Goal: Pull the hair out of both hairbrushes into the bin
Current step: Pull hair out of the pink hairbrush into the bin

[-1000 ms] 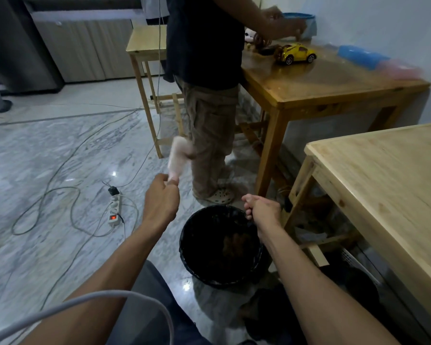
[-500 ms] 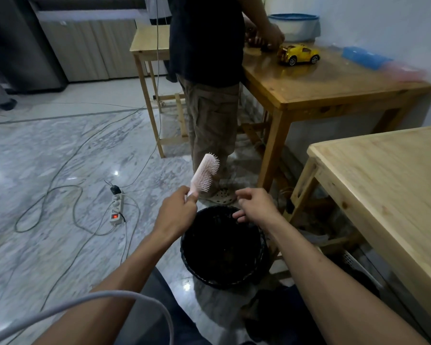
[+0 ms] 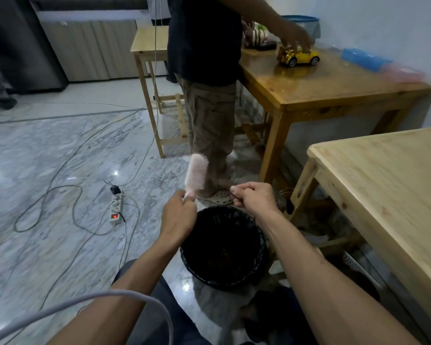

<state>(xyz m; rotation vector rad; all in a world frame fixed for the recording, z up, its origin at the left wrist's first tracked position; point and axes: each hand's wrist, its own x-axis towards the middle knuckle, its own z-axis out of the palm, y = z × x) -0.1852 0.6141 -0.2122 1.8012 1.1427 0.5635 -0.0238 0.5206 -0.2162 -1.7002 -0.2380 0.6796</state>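
Note:
My left hand (image 3: pixel 178 217) grips the handle of a pale pink hairbrush (image 3: pixel 196 174), which stands upright with its bristles facing right. My right hand (image 3: pixel 254 199) is just to the right of it, fingers pinched together; whether any hair is between them is too small to tell. Both hands hover over the far rim of a round black bin (image 3: pixel 224 247) on the floor. The bin's inside is dark, and its contents are hard to make out. Only one hairbrush is visible.
A person (image 3: pixel 207 70) stands just beyond the bin, beside a wooden table (image 3: pixel 334 88) with a yellow toy car (image 3: pixel 299 57). A light wooden table (image 3: pixel 388 185) is at my right. A power strip (image 3: pixel 116 207) and cables lie on the marble floor at left.
My left hand brought the brush in from the left and turned it upright over the bin. My right hand rose from the bin's rim and pinched next to the bristles.

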